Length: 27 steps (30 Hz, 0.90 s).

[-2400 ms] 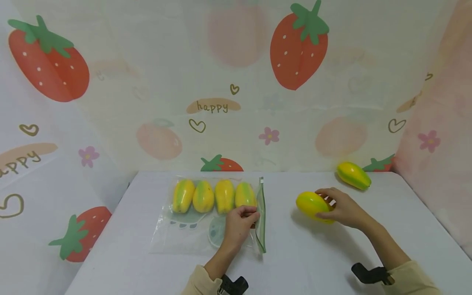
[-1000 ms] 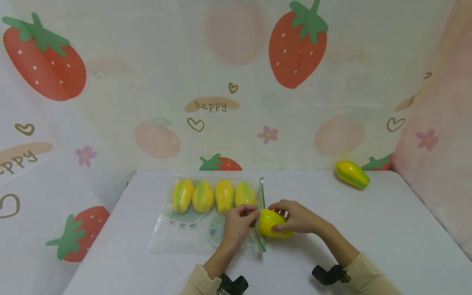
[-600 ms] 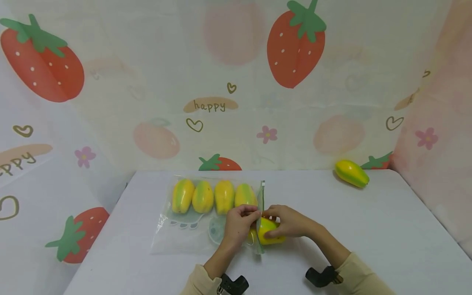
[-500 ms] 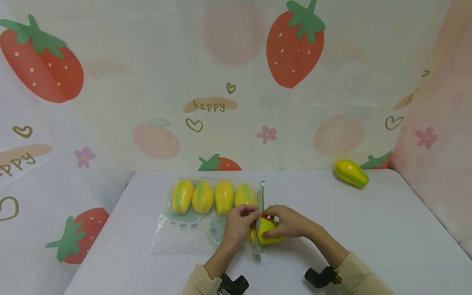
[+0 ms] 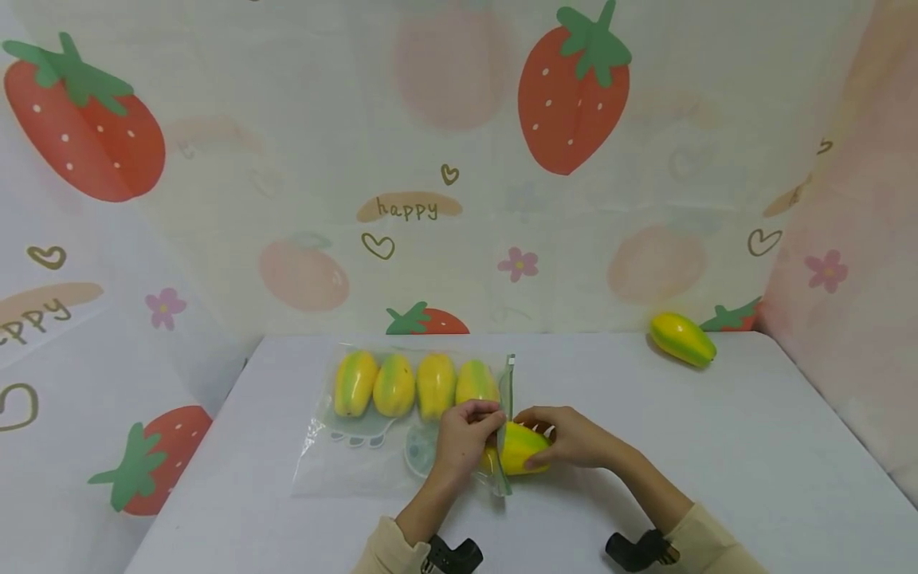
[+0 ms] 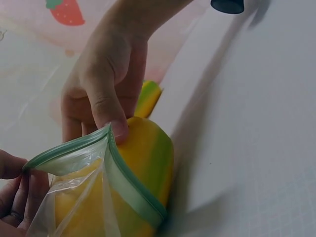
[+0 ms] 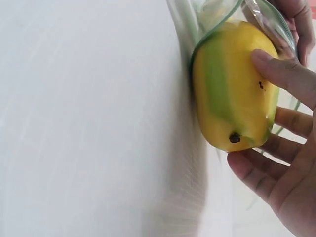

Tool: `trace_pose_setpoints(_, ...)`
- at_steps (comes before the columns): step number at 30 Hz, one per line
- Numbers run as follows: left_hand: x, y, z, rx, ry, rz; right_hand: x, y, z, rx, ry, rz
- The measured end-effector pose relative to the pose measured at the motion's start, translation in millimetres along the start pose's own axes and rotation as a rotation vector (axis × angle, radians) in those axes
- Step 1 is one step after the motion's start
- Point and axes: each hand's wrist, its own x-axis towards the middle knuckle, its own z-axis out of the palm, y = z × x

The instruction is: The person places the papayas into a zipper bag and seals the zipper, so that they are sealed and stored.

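My left hand (image 5: pixel 462 442) pinches the green zip edge of a clear zip bag (image 5: pixel 340 466), holding its mouth apart. A yellow-green papaya (image 7: pixel 234 94) lies partly inside that mouth, its front end behind the clear plastic and its dark-tipped end outside. Around the outer end, my right hand (image 5: pixel 574 438) grips the papaya, thumb on one side and fingers on the other. The left wrist view shows the zip strip (image 6: pixel 136 190) lying across the fruit. Deeper in the bag, several papayas (image 5: pixel 394 386) sit in a row along the far side.
One more papaya (image 5: pixel 683 340) rests at the back right of the white table (image 5: pixel 753 446). Behind the table hangs a patterned backdrop (image 5: pixel 445 271) with printed strawberries. Black wrist cameras (image 5: pixel 638 550) sit at both cuffs.
The right hand brought the papaya leftward from the table's right side into the bag's mouth. Lately that hand has shifted slightly back along the fruit. The left hand kept its place.
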Motion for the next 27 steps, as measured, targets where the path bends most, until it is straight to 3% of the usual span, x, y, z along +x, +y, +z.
trace_pose_setpoints(10,21.2,-26.8,-0.2,-0.005,0.014,0.006,6.8,-3.8,4.7,-0.015,0.035,-0.048)
trace_pose_setpoints(21,24.5,-26.4,-2.4,-0.007,0.017,0.009,18.5,-9.5,13.5,0.01,0.058,-0.071)
trace_pose_setpoints(27,20.2,-20.5,-2.5,0.002,0.018,0.004,16.9,-8.9,16.4,0.105,0.057,-0.063)
